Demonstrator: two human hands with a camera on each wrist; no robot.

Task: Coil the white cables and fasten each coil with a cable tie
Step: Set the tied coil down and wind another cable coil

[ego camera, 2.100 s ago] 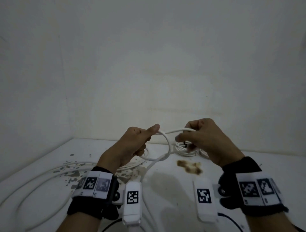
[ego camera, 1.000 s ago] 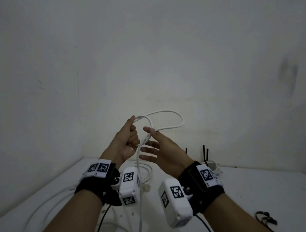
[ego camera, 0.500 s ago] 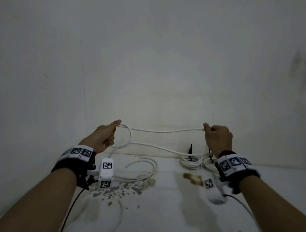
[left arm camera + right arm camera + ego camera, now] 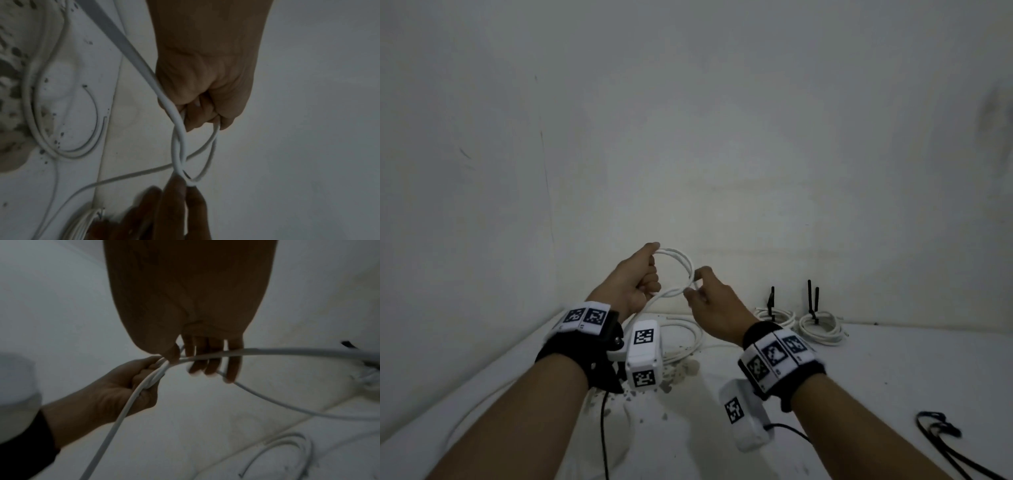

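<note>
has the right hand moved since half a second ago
Yes. The right hand has swung left, away from the tied white cable coils by the wall, and now meets the left hand at the white cable loop.

Cable (image 4: 681, 263): white. 2 finished coils (image 4: 820, 329): white, each with black ties (image 4: 812, 301). Wristbands (image 4: 585, 337): black, carrying white tags with black-and-white square codes. Wrist cameras (image 4: 643, 354): white, same code pattern. Table (image 4: 893, 370): white, with grey-brown flecks (image 4: 630, 394). Wall (image 4: 722, 120): pale grey-white. Strap (image 4: 938, 428): black.
</note>
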